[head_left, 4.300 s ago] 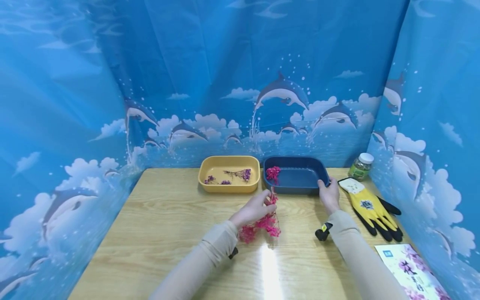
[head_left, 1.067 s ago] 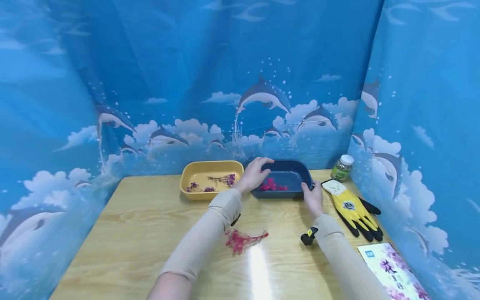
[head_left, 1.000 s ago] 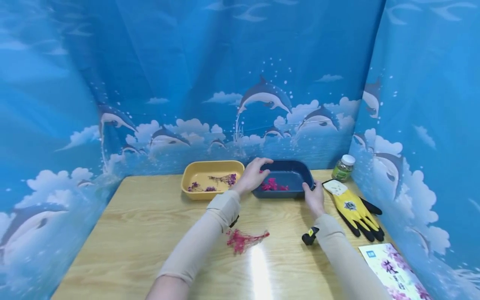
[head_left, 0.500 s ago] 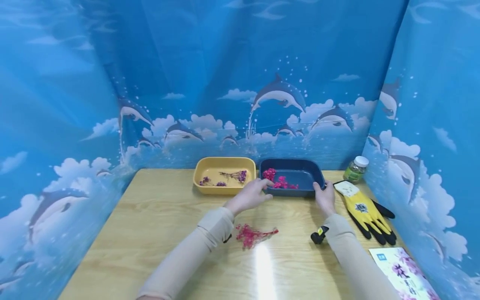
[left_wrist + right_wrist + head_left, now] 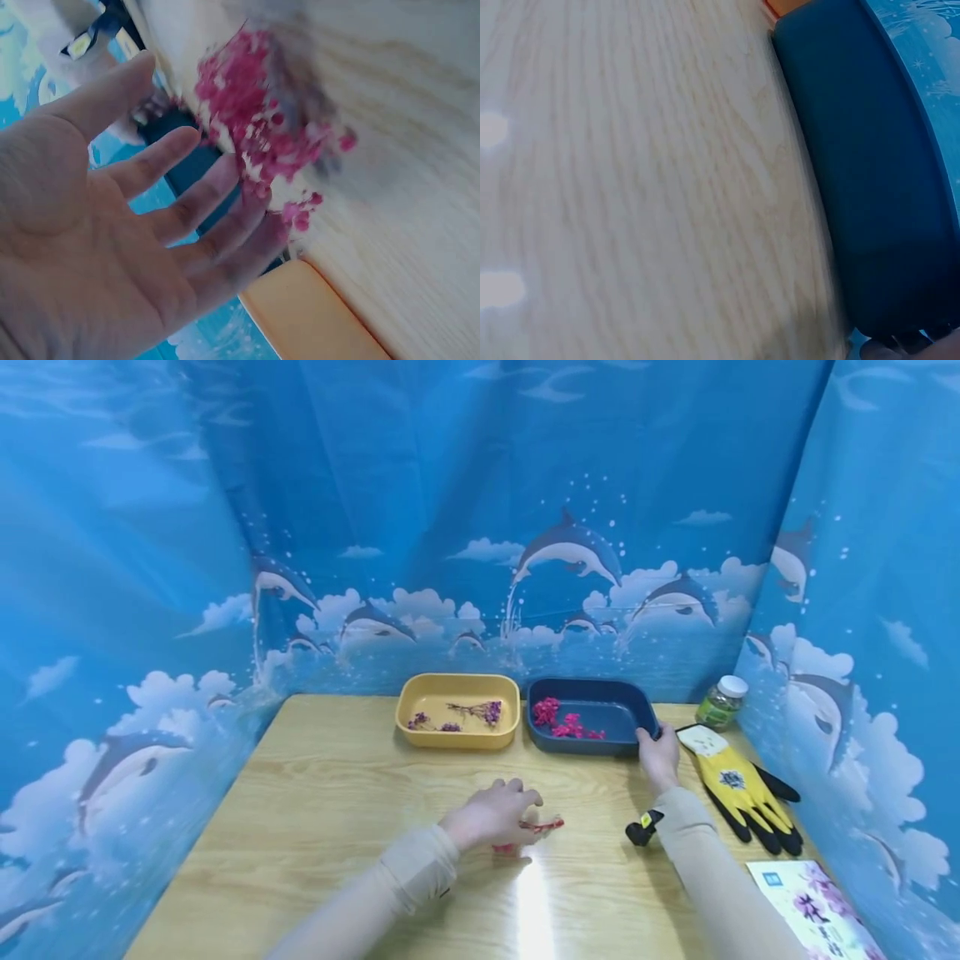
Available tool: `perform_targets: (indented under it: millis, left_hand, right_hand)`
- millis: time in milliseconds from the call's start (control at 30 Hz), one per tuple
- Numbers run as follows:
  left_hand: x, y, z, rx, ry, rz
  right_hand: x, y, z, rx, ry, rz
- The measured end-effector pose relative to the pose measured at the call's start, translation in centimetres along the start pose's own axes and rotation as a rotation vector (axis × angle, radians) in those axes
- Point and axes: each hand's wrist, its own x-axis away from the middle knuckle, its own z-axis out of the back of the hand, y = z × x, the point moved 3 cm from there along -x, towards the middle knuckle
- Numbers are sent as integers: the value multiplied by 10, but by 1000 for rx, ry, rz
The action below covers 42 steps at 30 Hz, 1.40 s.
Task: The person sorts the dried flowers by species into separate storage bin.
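My left hand (image 5: pixel 491 814) is over a sprig of pink dried flowers (image 5: pixel 240 90) on the wooden table, covering most of it in the head view; the red stem end (image 5: pixel 553 826) shows past the fingers. In the left wrist view the fingers are spread and loosely bent, fingertips right at the blossoms. My right hand (image 5: pixel 660 758) grips the right front corner of a navy blue tray (image 5: pixel 585 746), thumb over the rim. Several pink flower pieces (image 5: pixel 572 727) lie in that tray's left part. The right wrist view shows mostly the tray's outer wall (image 5: pixel 855 157).
Left of the navy tray stands a yellow tray (image 5: pixel 457 740) with purple dried flower sprigs (image 5: pixel 480 712). At the right are a white-lidded jar (image 5: pixel 721 702), a yellow and black work glove (image 5: pixel 738 785) and a booklet with a floral cover (image 5: pixel 813 906). A dolphin-print curtain (image 5: pixel 420 527) hangs behind.
My left hand let pink flowers go into the navy tray, then came back toward me to the sprig on the table. My right hand has kept its grip on the tray corner.
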Motion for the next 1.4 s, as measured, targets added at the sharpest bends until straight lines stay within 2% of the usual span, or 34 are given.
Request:
perform_targets:
  millis: [233,400,600,700,867,1233,1400]
  left_hand:
    - [10,1,-11,-97,43,-27]
    - [11,1,-18,-141,60,-24]
    - [9,1,-21,-129,67,-16]
    - [7,2,-18,-103,63,-25]
    - [-2,3,-8,-95,103,-68]
    - [-24,14,19,-43,172,-76]
    - [-37,23,35,-53,281,-107]
  right_hand:
    - [1,-4,2,-63,8,-11]
    - [0,-7,1,-44,6,13]
    - [-2,-7,1,-31,13,14]
    - [-4,-7,1,-29,18,18]
    - [-5,-8,1,-27,11,16]
    - [-4,-8,2,-29,-10,7]
    - [-5,-8,1,-28,-4,13]
